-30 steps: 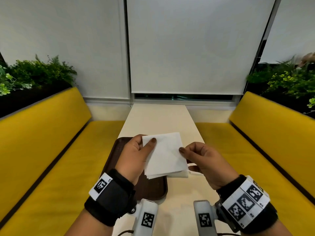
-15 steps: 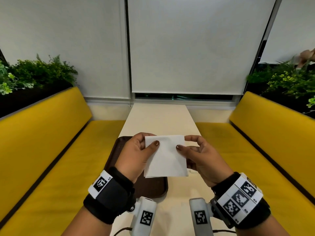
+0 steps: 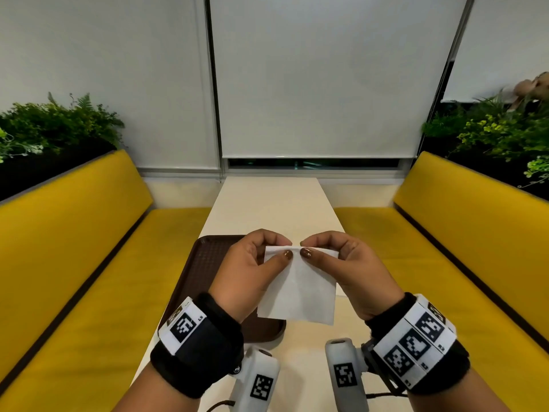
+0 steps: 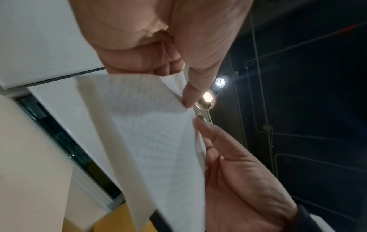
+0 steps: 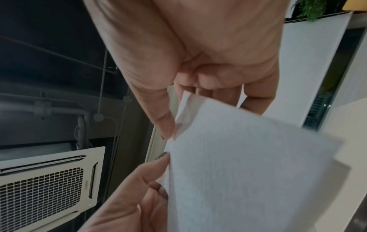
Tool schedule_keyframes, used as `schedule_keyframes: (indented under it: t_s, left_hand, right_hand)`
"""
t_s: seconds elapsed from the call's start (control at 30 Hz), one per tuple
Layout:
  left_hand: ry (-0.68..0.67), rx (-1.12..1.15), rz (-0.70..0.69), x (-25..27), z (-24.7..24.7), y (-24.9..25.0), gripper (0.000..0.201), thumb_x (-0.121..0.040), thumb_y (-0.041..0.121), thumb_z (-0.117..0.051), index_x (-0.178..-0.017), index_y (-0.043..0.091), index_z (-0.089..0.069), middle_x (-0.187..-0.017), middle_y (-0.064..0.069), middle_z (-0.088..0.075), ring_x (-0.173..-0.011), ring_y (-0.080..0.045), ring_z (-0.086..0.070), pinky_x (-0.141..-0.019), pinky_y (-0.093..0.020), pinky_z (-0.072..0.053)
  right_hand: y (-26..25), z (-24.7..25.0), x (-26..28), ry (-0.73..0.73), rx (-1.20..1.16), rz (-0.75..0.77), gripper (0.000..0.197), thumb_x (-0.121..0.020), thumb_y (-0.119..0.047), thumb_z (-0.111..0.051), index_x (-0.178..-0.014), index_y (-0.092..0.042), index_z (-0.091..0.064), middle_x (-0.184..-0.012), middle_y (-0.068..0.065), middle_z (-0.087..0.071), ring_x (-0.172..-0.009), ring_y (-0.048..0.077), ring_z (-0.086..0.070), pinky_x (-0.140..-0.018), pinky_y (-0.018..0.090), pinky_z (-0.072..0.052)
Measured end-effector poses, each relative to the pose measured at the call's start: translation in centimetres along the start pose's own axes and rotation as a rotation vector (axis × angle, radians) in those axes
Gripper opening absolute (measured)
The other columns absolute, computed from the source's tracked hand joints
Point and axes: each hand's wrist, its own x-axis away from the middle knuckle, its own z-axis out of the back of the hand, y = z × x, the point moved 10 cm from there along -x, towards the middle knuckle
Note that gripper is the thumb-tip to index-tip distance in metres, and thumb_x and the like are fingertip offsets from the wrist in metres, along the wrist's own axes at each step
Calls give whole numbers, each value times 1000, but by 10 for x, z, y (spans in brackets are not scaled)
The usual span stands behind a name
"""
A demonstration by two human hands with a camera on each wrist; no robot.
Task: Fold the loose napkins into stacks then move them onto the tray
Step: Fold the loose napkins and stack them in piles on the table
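One napkin [image 3: 300, 288], white, held in the air at lower centre of the head view, above the near end of the table [image 3: 271, 203] and overlapping the right edge of the tray [image 3: 205, 257] as seen from above. Two hands attend it: left hand [image 3: 252, 272] and right hand [image 3: 350, 269], each pinching the top edge between thumb and curled fingers, the two thumb tips almost touching at the middle of that edge. The sheet hangs down from the pinch, its lower edge free. In the left wrist view the napkin [image 4: 151, 141] shows an embossed texture and a flap turned over near the thumb; in the right wrist view the napkin [image 5: 248, 164] shows more than one layer at its upper corner, so it appears at least partly folded. Tray: dark brown, textured floor, lying on the table at centre left of the frame, partly hidden by the left hand and wrist; the visible part carries nothing. No finished stack can be seen anywhere, though the area beneath the hands is hidden. Judged progress: early, with the fold on this sheet in hand but not closed. Left to do, by the task: finish the fold, build the stacks, and set them on the tray.
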Motion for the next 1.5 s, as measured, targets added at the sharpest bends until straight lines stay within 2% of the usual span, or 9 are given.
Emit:
schedule_keyframes:
  t_s: [0.17, 0.5, 0.6, 0.7, 0.8, 1.07, 1.27, 1.4, 1.5]
  left_hand:
    - [4, -7, 12, -9, -16, -8, 26, -74, 35, -71, -92, 17, -68, -93, -5, -72, -87, -27, -69, -77, -45, -56]
    - [-14, -10, 72, -35, -39, -38, 1, -88, 14, -69, -87, 13, -69, -84, -2, -72, -77, -17, -65, -68, -29, -53]
    - [-42, 51, 131, -42, -48, -54, 5, -88, 9, -66, -90, 10, -70, -83, -4, -73, -76, -15, -67, -67, -25, -55]
    - [-41, 114, 178, -50, -57, -71, 20, -80, 21, -67, -94, 9, -72, -87, -9, -75, -79, -17, -68, -70, -28, -56]
    - [-38, 147, 215, -58, -67, -90, 27, -75, 23, -66, -96, 7, -72, -86, -9, -76, -78, -17, -70, -67, -25, -57]
    - [-153, 142, 405, -75, -110, -157, 40, -73, 20, -72, -110, 4, -66, -103, -14, -74, -95, -31, -71, -79, -41, -58]
    - [16, 99, 457, -89, -109, -192, 20, -86, 8, -68, -104, 1, -67, -100, -17, -74, -100, -40, -68, -88, -55, -54]
    - [69, 62, 486, -99, -109, -207, 10, -88, 4, -65, -99, 4, -67, -97, -15, -75, -95, -35, -70, -83, -48, -56]
    - [69, 40, 519, -105, -107, -216, 9, -90, 4, -64, -98, 9, -66, -91, -11, -74, -83, -22, -69, -70, -33, -57]
  right_hand:
    - [4, 13, -4, 17, 68, -5, 5, -79, -23, -78, -79, -20, -75, -91, 12, -72, -81, 25, -68, -71, 40, -54]
    - [35, 74, -15, 101, 76, -80, 5, -87, -9, -68, -84, -8, -73, -81, 7, -71, -76, 20, -60, -72, 36, -47]
    - [49, 94, -16, 125, 51, -123, 7, -86, -7, -68, -88, -5, -75, -85, 16, -73, -76, 21, -60, -72, 33, -47]
    - [63, 114, -19, 158, -1, -156, 13, -86, -8, -66, -93, -3, -76, -95, 23, -72, -79, 22, -61, -74, 34, -47]
    - [80, 130, -23, 164, -14, -191, 18, -81, -16, -68, -92, -6, -77, -94, 20, -73, -79, 21, -63, -74, 34, -47]
    - [121, 172, -43, 222, -127, -268, 28, -75, -22, -69, -96, -6, -76, -103, 23, -72, -90, 30, -63, -89, 46, -50]
    - [173, 182, -43, 201, -159, -465, 39, -71, -29, -73, -105, -11, -66, -90, 6, -70, -71, 17, -63, -69, 32, -53]
    - [197, 180, -40, 180, -157, -520, 7, -85, -6, -68, -89, -4, -62, -78, 12, -66, -64, 21, -68, -59, 27, -54]
    - [207, 202, -52, 311, -162, -494, 8, -87, 1, -66, -84, -6, -62, -70, 8, -64, -58, 18, -66, -54, 24, -53]
